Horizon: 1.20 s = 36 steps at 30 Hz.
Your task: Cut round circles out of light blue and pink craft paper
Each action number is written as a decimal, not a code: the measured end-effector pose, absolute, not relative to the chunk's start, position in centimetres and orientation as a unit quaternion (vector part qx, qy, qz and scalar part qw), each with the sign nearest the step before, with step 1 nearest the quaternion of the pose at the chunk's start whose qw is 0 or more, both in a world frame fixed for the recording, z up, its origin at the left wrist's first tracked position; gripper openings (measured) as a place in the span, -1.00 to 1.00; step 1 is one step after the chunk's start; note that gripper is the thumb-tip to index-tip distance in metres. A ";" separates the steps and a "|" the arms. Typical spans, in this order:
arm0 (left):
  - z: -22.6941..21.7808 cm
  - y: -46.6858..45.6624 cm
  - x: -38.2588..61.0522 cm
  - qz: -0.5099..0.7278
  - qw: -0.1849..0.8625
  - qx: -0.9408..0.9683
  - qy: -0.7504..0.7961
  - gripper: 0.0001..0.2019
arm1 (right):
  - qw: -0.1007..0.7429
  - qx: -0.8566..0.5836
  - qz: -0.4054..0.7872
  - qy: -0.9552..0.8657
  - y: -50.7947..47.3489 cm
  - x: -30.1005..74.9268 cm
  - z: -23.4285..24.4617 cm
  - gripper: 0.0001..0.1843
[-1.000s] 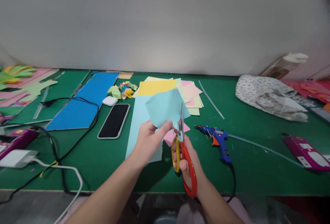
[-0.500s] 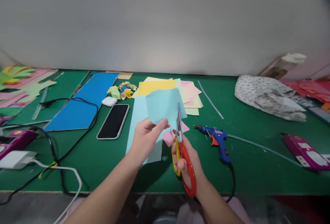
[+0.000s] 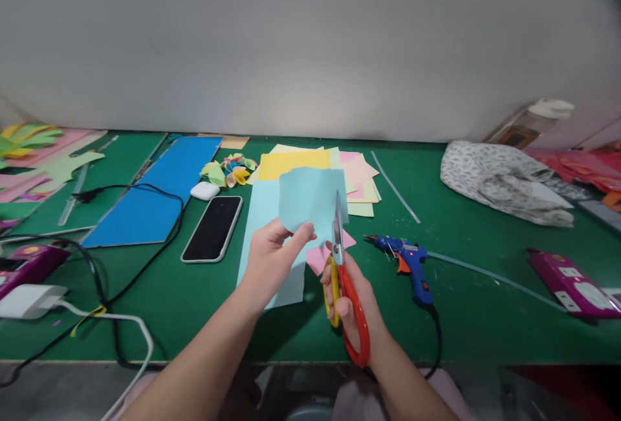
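Note:
My left hand [image 3: 272, 262] pinches the lower edge of a light blue piece of paper [image 3: 310, 198] and holds it up over the green table [image 3: 485, 291]. My right hand [image 3: 352, 301] grips red and yellow scissors [image 3: 345, 291]; their blades point up and meet the paper's right edge. Under the paper lie a larger light blue sheet [image 3: 259, 227] and a small pink piece [image 3: 317, 258].
A pile of coloured sheets [image 3: 310, 163], a phone [image 3: 212, 228], a white earbud case [image 3: 202, 191] and a blue board [image 3: 155, 191] lie behind. A blue glue gun [image 3: 410, 264] lies right of the scissors. Cables and a charger [image 3: 33, 299] crowd the left; patterned cloth [image 3: 504, 182] is far right.
The light blue paper has turned slightly in my left hand and shifted a little left; the scissor blades have moved further along its right edge.

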<state>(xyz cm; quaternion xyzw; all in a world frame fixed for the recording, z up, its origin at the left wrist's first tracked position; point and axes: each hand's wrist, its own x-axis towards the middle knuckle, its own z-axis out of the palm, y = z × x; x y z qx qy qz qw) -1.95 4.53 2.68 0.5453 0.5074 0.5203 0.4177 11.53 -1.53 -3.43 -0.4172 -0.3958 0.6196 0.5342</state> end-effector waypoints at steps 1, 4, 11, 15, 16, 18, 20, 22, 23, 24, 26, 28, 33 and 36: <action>2.5 4.5 -2.0 0.511 0.416 0.562 0.500 -0.85 | 0.541 -0.412 0.612 -0.404 -1.6 11.6 -3.4 0.08; 2.4 4.4 -2.2 0.478 0.407 0.610 0.483 -0.81 | 0.547 -0.407 0.597 -0.424 -1.7 11.9 -3.0 0.10; 2.6 4.2 -2.2 0.445 0.429 0.632 0.467 -0.79 | 0.538 -0.424 0.561 -0.466 -1.7 12.2 -2.4 -0.01; 2.4 4.3 -2.3 0.442 0.428 0.633 0.470 -0.78 | 0.553 -0.419 0.571 -0.438 -1.6 11.9 -2.7 0.05; 2.4 4.4 -2.3 0.444 0.427 0.633 0.470 -0.78 | 0.558 -0.417 0.575 -0.428 -1.6 11.8 -2.8 0.05; 2.5 4.4 -2.3 0.451 0.423 0.628 0.473 -0.78 | 0.564 -0.413 0.592 -0.401 -1.7 11.7 -2.6 0.05; 2.6 4.4 -2.3 0.459 0.423 0.619 0.477 -0.77 | 0.564 -0.411 0.614 -0.368 -1.7 11.7 -2.2 0.04; 2.7 4.4 -2.3 0.467 0.430 0.607 0.478 -0.78 | 0.561 -0.417 0.629 -0.339 -1.7 11.6 -1.7 0.00; 2.7 4.4 -2.3 0.468 0.434 0.602 0.481 -0.79 | 0.559 -0.424 0.634 -0.326 -1.7 11.6 -1.3 -0.05; 2.7 4.4 -2.3 0.469 0.436 0.596 0.484 -0.80 | 0.557 -0.431 0.637 -0.313 -1.7 11.5 -1.0 -0.10; 2.8 4.5 -2.4 0.470 0.434 0.591 0.492 -0.81 | 0.546 -0.447 0.646 -0.291 -1.7 11.5 -0.4 -0.18; 3.0 4.6 -2.5 0.472 0.417 0.591 0.503 -0.79 | 0.538 -0.454 0.650 -0.286 -1.7 11.5 -0.1 -0.21; 3.5 4.7 -2.3 0.505 0.359 0.567 0.543 -0.71 | 0.534 -0.449 0.648 -0.304 -1.7 11.5 -0.8 -0.18; 3.4 4.5 -1.7 0.498 0.419 0.532 0.541 -0.73 | 0.524 -0.457 0.635 -0.337 -1.5 11.3 -1.9 -0.13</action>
